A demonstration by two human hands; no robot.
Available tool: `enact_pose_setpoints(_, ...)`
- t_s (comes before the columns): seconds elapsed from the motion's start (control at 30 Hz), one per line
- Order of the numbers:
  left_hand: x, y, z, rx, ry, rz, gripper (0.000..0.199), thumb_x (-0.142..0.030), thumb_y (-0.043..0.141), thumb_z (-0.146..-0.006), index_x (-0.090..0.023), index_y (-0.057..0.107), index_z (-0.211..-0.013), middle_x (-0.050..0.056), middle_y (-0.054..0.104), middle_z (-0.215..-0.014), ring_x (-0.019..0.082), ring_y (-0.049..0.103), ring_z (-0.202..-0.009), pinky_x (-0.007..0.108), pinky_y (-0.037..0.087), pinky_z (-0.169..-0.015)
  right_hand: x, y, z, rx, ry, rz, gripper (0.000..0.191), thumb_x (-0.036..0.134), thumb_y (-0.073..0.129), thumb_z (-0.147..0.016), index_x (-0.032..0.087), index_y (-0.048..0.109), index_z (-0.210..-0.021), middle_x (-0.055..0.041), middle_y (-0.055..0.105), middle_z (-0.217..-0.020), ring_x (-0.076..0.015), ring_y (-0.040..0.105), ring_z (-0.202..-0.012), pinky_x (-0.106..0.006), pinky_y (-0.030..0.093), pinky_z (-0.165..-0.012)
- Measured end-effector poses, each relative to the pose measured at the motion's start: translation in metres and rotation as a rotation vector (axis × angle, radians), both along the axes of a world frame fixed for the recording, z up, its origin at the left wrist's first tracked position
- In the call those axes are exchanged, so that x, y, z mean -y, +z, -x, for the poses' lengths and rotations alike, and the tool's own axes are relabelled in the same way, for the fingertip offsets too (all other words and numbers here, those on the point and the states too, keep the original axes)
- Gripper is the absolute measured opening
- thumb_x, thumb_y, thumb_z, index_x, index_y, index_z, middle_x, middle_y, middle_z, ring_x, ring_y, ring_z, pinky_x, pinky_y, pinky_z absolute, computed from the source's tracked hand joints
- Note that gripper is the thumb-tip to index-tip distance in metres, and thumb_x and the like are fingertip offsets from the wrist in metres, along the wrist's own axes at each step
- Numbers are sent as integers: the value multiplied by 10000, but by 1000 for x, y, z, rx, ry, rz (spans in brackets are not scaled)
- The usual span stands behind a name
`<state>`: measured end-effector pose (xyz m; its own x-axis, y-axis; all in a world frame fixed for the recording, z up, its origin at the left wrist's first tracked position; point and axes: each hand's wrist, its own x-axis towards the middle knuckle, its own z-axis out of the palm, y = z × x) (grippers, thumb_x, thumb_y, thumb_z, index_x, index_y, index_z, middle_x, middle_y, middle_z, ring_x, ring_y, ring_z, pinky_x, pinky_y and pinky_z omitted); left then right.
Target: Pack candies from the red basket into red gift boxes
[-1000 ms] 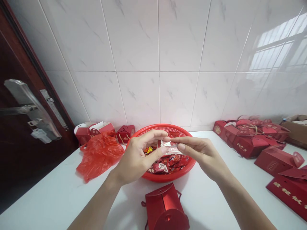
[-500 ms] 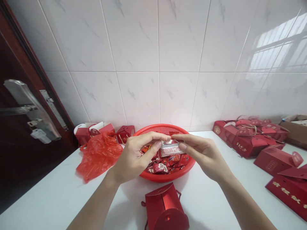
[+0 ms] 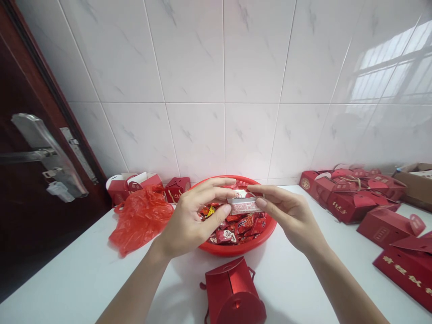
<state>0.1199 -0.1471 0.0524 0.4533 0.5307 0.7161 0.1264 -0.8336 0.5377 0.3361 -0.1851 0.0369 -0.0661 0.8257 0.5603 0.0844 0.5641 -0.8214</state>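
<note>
Dark-red cardboard box (image 3: 403,275), near right: gold Chinese chars, unclr. Maroon-wrapped sweet (image 3: 227,236): Chinese chars, blurry. White flat packet (image 3: 244,206): red print, illeg.

One head-worn camera faces forward and down, table (image 3: 290,270) near, tiled wall (image 3: 251,76) beyond.

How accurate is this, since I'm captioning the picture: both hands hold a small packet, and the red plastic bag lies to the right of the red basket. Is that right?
Not quite: the head view shows the red plastic bag to the left of the red basket. The left hand and right hand do hold a small packet.
</note>
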Motion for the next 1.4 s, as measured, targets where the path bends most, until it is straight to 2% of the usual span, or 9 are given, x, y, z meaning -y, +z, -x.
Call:
enact_pose_setpoints(0.2, 0, -3, -5, 46, -16, 141, 255, -160, 687, -859, -243, 756, -1090, 72, 702, -1164, 212, 707, -1046, 290, 663, -791, -1, 0, 2, -16, -5, -4, 221, 367, 682, -907, 277, 762, -1092, -55, 778, -1053, -229, 732, -968, -369, 627, -817)
enact_pose_setpoints(0.53, 5, 2, 1, 84, 92, 20, 56, -176, 736, -829, -209, 764, -865, 42, 708, -981, 158, 708, -858, 251, 651, -730, 4, -5, 10, 8, -45, -123, 216, 252, 658, -922, 313, 764, -1099, -26, 773, -1085, -218, 734, -985, -351, 640, -806)
enact_pose_setpoints(0.8, 8, 5, 4, 73, 146, -26, 109, -162, 702, -842, -222, 788, -813, 36, 720, -897, 157, 697, -824, 233, 604, -684, 6, -5, 10, 10, -5, -159, 212, 191, 650, -917, 324, 793, -1001, -6, 791, -966, -202, 756, -871, -352, 650, -783)
enact_pose_setpoints(0.93, 6, 7, 7, 57, 127, -31, 104, -166, 698, -826, -212, 790, -838, 48, 734, -921, 179, 709, -879, 264, 609, -753, 5, -4, 9, 25, 34, -131, 208, 199, 717, -872, 326, 790, -1020, -10, 790, -994, -194, 751, -904, -300, 638, -773)
enact_pose_setpoints(1.03, 5, 8, 8, 22, 115, -12, 85, -191, 703, -823, -203, 787, -830, 54, 743, -956, 186, 709, -924, 272, 605, -814, 2, -5, 9, -11, 44, -111, 158, 220, 725, -870, 308, 798, -979, -17, 792, -936, -182, 754, -865, -272, 630, -759)
enact_pose_setpoints(1.13, 3, 6, 7, 31, 98, 89, 82, -217, 709, -841, -198, 772, -891, 43, 745, -933, 161, 708, -854, 249, 609, -765, -1, -7, 9, -68, 58, -78, 115, 235, 728, -867, 282, 789, -952, -24, 782, -893, -168, 748, -815, -256, 620, -734)
enact_pose_setpoints(1.23, 0, 2, 4, 58, 95, 206, 191, -225, 721, -835, -210, 737, -1025, 20, 745, -918, 141, 706, -776, 245, 618, -718, -4, -8, 10, -143, 69, -27, 91, 254, 759, -843, 255, 733, -930, -17, 762, -863, -148, 728, -779, -233, 600, -689)
enact_pose_setpoints(1.3, -1, 0, 2, 76, 106, 248, 259, -223, 732, -820, -216, 718, -1079, 11, 741, -907, 138, 704, -749, 249, 620, -707, -4, -8, 11, -194, 75, 27, 147, 274, 772, -836, 249, 667, -935, -4, 750, -812, -136, 713, -727, -228, 584, -662)
enact_pose_setpoints(1.4, -3, -2, -1, 91, 114, 283, 343, -226, 731, -818, -221, 697, -1159, 6, 724, -873, 145, 704, -753, 257, 620, -705, -4, -8, 11, -240, 89, 115, 282, 306, 783, -830, 257, 603, -1042, -5, 755, -804, -151, 720, -717, -261, 587, -688)
